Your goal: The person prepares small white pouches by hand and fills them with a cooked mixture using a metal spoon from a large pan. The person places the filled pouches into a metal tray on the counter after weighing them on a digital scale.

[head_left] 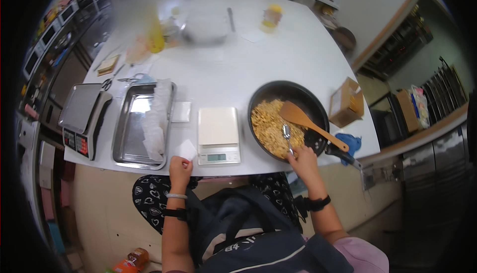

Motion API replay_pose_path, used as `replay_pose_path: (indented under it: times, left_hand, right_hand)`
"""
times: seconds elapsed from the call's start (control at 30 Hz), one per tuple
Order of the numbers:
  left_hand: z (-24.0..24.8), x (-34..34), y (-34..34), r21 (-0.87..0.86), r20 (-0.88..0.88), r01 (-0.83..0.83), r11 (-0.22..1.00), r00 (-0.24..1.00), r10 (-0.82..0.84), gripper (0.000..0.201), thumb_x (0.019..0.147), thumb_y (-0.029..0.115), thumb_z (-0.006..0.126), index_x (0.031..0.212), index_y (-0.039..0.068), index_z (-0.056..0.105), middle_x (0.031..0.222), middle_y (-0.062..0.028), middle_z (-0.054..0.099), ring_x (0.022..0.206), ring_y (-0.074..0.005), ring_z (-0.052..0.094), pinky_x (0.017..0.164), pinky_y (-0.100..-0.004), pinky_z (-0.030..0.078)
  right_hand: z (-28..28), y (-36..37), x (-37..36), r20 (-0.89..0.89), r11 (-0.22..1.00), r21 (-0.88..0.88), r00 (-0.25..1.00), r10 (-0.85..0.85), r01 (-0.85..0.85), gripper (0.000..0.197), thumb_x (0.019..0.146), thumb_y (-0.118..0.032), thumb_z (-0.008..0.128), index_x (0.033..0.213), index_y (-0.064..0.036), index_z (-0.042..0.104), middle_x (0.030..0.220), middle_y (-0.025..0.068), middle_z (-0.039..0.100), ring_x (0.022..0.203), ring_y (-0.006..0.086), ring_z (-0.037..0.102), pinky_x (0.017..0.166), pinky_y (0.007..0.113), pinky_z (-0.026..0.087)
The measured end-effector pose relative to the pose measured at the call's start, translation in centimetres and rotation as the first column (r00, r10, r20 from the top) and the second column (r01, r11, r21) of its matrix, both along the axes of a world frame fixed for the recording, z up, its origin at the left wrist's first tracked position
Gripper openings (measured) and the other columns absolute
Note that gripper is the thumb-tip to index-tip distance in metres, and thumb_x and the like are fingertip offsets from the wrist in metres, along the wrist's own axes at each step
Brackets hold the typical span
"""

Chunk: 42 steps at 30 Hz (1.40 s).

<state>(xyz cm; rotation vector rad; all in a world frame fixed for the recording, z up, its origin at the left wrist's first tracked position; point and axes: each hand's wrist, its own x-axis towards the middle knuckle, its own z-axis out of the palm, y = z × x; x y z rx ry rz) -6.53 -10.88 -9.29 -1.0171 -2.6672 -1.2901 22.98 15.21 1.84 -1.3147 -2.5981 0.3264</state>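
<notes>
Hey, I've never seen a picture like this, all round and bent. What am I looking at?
There's no machine here, just someone working bare-handed. The picture comes from a wide fisheye camera worn on their head, looking down, which is why straight edges curve.

On the white table, left to right, are a large scale, a metal tray, a small digital scale, a dark pan of golden, crumbly food, and a cardboard box. The right hand holds a metal spoon in the pan; the left hand seems to pinch a thin white packet.
</notes>
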Motion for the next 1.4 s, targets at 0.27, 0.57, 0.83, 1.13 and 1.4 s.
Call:
replay_pose_path:
  times: [0.27, 0.57, 0.83, 1.13, 1.4]
  left_hand:
    - [0.1, 0.1, -0.8, 0.044, 0.093, -0.026, 0.999, 0.995, 0.022, 0.022, 0.065, 0.006, 0.077, 0.063, 0.001, 0.055, 0.064, -0.0084, 0.050, 0.054, -0.0196, 0.050, 0.051, -0.0305, 0.041]
    - [0.3, -0.2, -0.7, 0.102, 0.272, -0.090, 0.991, 0.960, 0.059, 0.019, 0.069, 0.010, 0.077, 0.068, -0.001, 0.062, 0.062, -0.0047, 0.058, 0.053, -0.0109, 0.053, 0.049, -0.0240, 0.042]
    - [0.8, 0.3, -0.4, 0.200, 0.302, -0.160, 0.967, 0.949, 0.094, 0.019, 0.073, 0.004, 0.068, 0.090, -0.003, 0.063, 0.065, -0.0046, 0.059, 0.051, -0.0099, 0.053, 0.051, -0.0240, 0.044]
    - [0.8, 0.0, -0.6, 0.082, -0.068, -0.049, 0.995, 0.996, 0.055, 0.011, 0.069, 0.007, 0.073, 0.068, 0.001, 0.064, 0.063, -0.0115, 0.054, 0.056, -0.0256, 0.053, 0.053, -0.0346, 0.041]
    - [1.0, 0.1, -0.5, 0.121, 0.041, -0.108, 0.987, 0.994, 0.104, 0.019, 0.063, 0.005, 0.078, 0.062, -0.002, 0.060, 0.060, -0.0106, 0.054, 0.053, -0.0223, 0.053, 0.050, -0.0318, 0.041]
  right_hand:
    - [0.2, -0.7, 0.1, -0.069, 0.998, 0.033, 0.996, 0.051, -0.049, 0.028, 0.078, -0.028, 0.064, 0.095, -0.0054, 0.068, 0.090, 0.0102, 0.061, 0.091, 0.0284, 0.054, 0.077, 0.041, 0.041]
    - [1.2, -1.2, -0.7, -0.113, 0.996, -0.006, 0.990, 0.084, -0.085, 0.027, 0.078, -0.027, 0.065, 0.094, -0.0055, 0.068, 0.091, 0.0087, 0.061, 0.095, 0.0267, 0.054, 0.079, 0.039, 0.039]
    - [1.7, -2.0, -0.5, -0.136, 0.993, 0.010, 0.983, 0.122, -0.121, 0.025, 0.078, -0.024, 0.065, 0.095, -0.0052, 0.068, 0.094, 0.0090, 0.061, 0.096, 0.0273, 0.053, 0.080, 0.039, 0.039]
    - [1.3, -2.0, -0.3, -0.160, 0.992, 0.018, 0.979, 0.128, -0.126, 0.025, 0.078, -0.024, 0.065, 0.094, -0.0048, 0.067, 0.095, 0.0084, 0.061, 0.096, 0.0273, 0.053, 0.079, 0.038, 0.038]
    - [1.1, -1.8, -0.3, -0.164, 0.991, 0.040, 0.978, 0.130, -0.125, 0.025, 0.078, -0.024, 0.066, 0.094, -0.0057, 0.067, 0.093, 0.0078, 0.061, 0.093, 0.0266, 0.054, 0.079, 0.039, 0.039]
